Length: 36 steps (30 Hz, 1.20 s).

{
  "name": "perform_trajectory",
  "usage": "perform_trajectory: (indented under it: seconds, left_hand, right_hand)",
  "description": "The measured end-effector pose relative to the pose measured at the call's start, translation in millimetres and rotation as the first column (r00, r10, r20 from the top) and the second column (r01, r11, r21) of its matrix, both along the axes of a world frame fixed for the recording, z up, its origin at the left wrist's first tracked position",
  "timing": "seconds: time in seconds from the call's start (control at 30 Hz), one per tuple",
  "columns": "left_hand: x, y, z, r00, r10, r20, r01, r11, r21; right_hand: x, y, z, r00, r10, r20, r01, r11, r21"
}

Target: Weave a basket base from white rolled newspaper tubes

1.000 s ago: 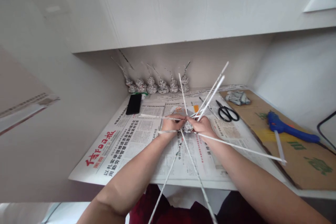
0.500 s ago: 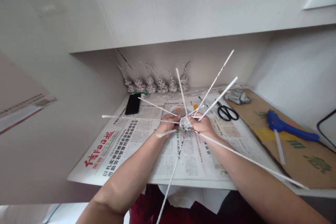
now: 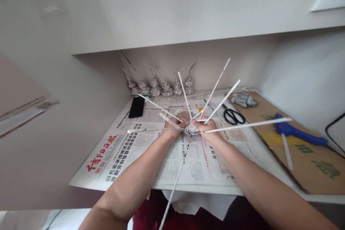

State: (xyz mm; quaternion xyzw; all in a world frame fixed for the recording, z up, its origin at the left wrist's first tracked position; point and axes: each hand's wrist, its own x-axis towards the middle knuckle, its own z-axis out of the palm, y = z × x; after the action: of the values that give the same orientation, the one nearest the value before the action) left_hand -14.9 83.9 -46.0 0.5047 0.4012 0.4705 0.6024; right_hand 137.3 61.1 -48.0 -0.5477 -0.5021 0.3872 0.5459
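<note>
Between my two hands is a small woven piece of rolled newspaper [image 3: 191,128], held just above the newspaper-covered tabletop. Several long thin paper sticks [image 3: 253,124] fan out from it in all directions, one running down towards my lap. My left hand [image 3: 176,128] grips its left side with fingers closed. On the opposite side, my right hand [image 3: 207,129] is closed around the edge, thumb near the top. My fingers hide part of the weave.
Several gourd-shaped woven paper pieces [image 3: 167,89] line the back wall. A black phone [image 3: 136,107] lies left; black-handled scissors [image 3: 234,115] lie right. A blue glue gun [image 3: 299,133] and crumpled paper [image 3: 244,100] rest on cardboard [image 3: 307,172]. An overhanging cabinet [image 3: 188,7] is above.
The stick at the right has swung up from along my right forearm to nearly level. At the left, a short stick now points up and the long one has shifted lower.
</note>
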Motion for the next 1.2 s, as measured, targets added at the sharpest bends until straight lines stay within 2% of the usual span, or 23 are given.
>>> perform_trajectory:
  seconds: [0.2, 0.3, 0.47, 0.63, 0.73, 0.93, 1.2]
  left_hand:
    - [0.8, -0.5, -0.9, 0.999, 0.045, -0.017, -0.045, 0.999, -0.015]
    - [1.4, -2.5, 1.3, 0.995, 0.095, -0.031, -0.095, 0.995, 0.001]
    - [3.1, -7.0, 3.3, 0.996, 0.089, -0.003, -0.089, 0.994, 0.067]
    - [3.1, -4.8, -2.3, 0.988, 0.153, -0.021, -0.150, 0.983, 0.109]
    - [2.2, -1.9, -6.4, 0.984, 0.173, -0.044, -0.168, 0.980, 0.103]
    - [0.8, 2.5, -13.4, 0.993, 0.109, -0.034, -0.106, 0.992, 0.074]
    - [3.0, 4.0, -17.9, 0.992, 0.128, -0.013, -0.127, 0.990, 0.062]
  right_hand:
    - [-2.0, -2.1, 2.7, 1.000, -0.009, -0.015, 0.009, 1.000, -0.011]
    - [-1.0, -0.3, 1.2, 1.000, -0.005, 0.001, 0.005, 1.000, 0.021]
    - [2.0, 0.3, 3.3, 0.993, 0.008, 0.114, -0.014, 0.999, 0.046]
    - [0.6, -3.5, 7.2, 0.967, 0.061, 0.248, -0.073, 0.997, 0.039]
    - [-1.7, -2.7, 4.2, 0.977, 0.058, 0.203, -0.069, 0.997, 0.047]
    - [-5.5, 4.6, -7.2, 0.997, 0.072, 0.002, -0.072, 0.995, 0.067]
    - [-3.3, 5.5, -11.1, 0.996, 0.021, 0.089, -0.025, 0.999, 0.045]
